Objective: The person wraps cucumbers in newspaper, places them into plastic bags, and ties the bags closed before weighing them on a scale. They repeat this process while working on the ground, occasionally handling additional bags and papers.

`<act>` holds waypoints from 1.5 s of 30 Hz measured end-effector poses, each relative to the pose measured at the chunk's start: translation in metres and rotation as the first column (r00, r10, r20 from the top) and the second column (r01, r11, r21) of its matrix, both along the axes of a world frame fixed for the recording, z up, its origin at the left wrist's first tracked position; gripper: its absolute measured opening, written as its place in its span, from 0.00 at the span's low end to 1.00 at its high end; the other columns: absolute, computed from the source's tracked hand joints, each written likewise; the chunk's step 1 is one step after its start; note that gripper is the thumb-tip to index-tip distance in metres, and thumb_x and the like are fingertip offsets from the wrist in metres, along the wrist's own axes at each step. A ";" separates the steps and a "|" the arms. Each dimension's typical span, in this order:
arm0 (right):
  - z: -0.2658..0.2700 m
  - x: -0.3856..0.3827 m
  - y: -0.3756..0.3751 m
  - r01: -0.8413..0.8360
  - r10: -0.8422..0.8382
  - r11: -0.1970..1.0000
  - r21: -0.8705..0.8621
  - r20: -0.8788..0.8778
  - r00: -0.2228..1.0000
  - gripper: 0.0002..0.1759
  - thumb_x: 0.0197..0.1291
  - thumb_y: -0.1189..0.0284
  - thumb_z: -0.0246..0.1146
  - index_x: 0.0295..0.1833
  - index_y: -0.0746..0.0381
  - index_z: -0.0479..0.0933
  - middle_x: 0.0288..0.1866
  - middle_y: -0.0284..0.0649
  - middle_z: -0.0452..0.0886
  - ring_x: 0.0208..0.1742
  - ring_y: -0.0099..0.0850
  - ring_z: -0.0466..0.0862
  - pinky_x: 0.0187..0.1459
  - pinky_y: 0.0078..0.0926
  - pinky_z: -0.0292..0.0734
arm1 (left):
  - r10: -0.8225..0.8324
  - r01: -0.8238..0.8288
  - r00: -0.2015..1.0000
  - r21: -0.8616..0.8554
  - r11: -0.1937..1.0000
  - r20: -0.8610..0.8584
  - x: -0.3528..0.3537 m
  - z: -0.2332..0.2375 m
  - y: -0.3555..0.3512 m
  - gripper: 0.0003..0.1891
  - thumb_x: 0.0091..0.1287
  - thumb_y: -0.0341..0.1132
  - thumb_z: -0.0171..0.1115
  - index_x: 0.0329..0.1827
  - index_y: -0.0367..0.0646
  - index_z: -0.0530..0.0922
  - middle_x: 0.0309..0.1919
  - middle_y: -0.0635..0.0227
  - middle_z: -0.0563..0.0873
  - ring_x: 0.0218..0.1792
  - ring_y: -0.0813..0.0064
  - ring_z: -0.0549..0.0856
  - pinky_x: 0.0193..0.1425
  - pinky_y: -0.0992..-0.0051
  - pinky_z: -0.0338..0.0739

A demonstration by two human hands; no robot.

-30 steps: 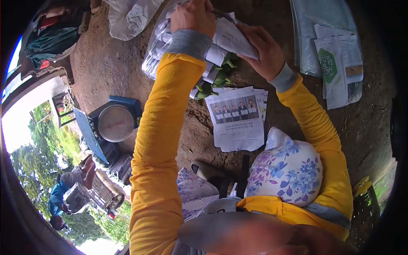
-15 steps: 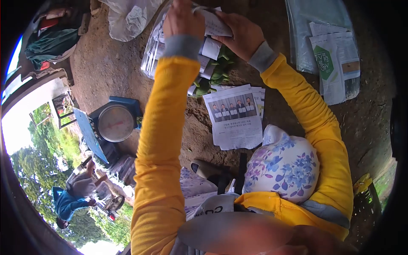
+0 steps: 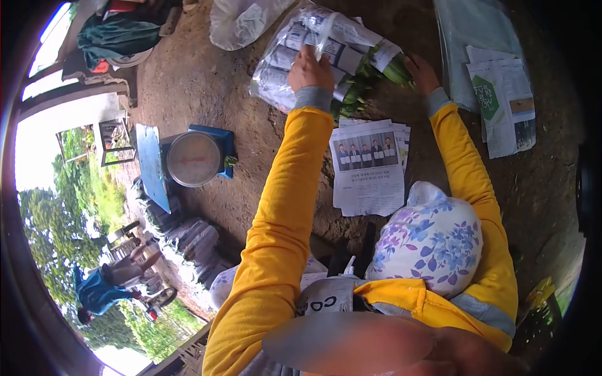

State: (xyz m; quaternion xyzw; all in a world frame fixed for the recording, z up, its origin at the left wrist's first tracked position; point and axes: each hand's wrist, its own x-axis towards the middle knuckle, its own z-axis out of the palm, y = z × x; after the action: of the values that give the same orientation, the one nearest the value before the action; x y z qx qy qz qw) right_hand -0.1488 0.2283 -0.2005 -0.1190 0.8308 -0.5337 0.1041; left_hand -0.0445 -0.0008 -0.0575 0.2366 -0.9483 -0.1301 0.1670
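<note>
My left hand (image 3: 311,70) is closed on the clear plastic bag (image 3: 268,84), its fingers pinching the film above the contents. Inside the bag lie several rolls wrapped in printed paper, with green vegetable ends (image 3: 351,94) sticking out toward the right. At the bag's mouth is one paper-wrapped bundle (image 3: 385,56), its green tips pointing down to the right. My right hand (image 3: 424,74) is at those tips, fingers curled against them; part of its grip is hidden. Just below the bag sits a stack of printed sheets (image 3: 369,185) with a group photo.
A blue scale (image 3: 194,158) with a round metal pan stands left. More plastic bags (image 3: 464,69) with printed papers (image 3: 501,106) lie right. A crumpled white bag (image 3: 241,25) is at the top. Outdoors at left, a person in blue (image 3: 103,288) is beside a motorbike.
Both hands held a paper-wrapped bundle over the bag before. Now that bundle lies at the bag's mouth, my left hand has come down onto the bag, and my right hand has shifted right.
</note>
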 end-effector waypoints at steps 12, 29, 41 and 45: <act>-0.003 0.007 -0.010 0.033 -0.038 0.997 -0.075 -0.062 0.997 0.36 0.46 0.54 0.66 0.55 0.68 0.70 0.47 0.51 0.78 0.50 0.39 0.79 0.52 0.30 0.71 | -0.117 0.125 0.984 0.053 0.991 -0.132 -0.014 0.002 0.003 0.12 0.56 0.39 0.60 0.36 0.40 0.75 0.26 0.55 0.82 0.29 0.53 0.81 0.34 0.60 0.75; 0.027 0.102 0.026 0.272 0.015 0.885 -0.377 0.609 0.793 0.35 0.47 0.55 0.68 0.57 0.65 0.69 0.47 0.38 0.77 0.45 0.26 0.78 0.41 0.23 0.74 | -0.160 0.186 0.981 0.282 0.941 -0.113 0.033 0.064 -0.002 0.14 0.52 0.40 0.64 0.33 0.37 0.80 0.22 0.54 0.82 0.25 0.61 0.83 0.31 0.69 0.75; 0.138 0.183 0.013 -0.110 0.545 0.738 -0.665 0.493 0.678 0.31 0.59 0.55 0.57 0.59 0.66 0.65 0.51 0.40 0.75 0.50 0.29 0.76 0.48 0.23 0.73 | -0.217 0.255 0.961 0.250 0.934 -0.170 0.135 0.145 -0.029 0.09 0.51 0.35 0.62 0.29 0.37 0.80 0.21 0.54 0.81 0.24 0.56 0.81 0.30 0.68 0.75; 0.200 0.179 -0.044 -0.112 0.651 0.649 -0.753 0.472 0.595 0.28 0.60 0.57 0.56 0.58 0.66 0.66 0.52 0.41 0.75 0.50 0.30 0.77 0.51 0.26 0.72 | -0.194 0.216 0.933 0.042 0.975 -0.305 0.162 0.204 -0.074 0.10 0.50 0.36 0.63 0.29 0.38 0.81 0.21 0.53 0.81 0.25 0.58 0.82 0.31 0.68 0.76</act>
State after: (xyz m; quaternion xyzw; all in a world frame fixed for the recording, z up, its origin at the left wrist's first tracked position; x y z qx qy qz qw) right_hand 0.0298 0.1842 -0.0001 -0.1209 0.4287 -0.7504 0.4884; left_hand 0.1175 -0.0749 0.1465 0.1200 -0.9261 -0.2163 0.2849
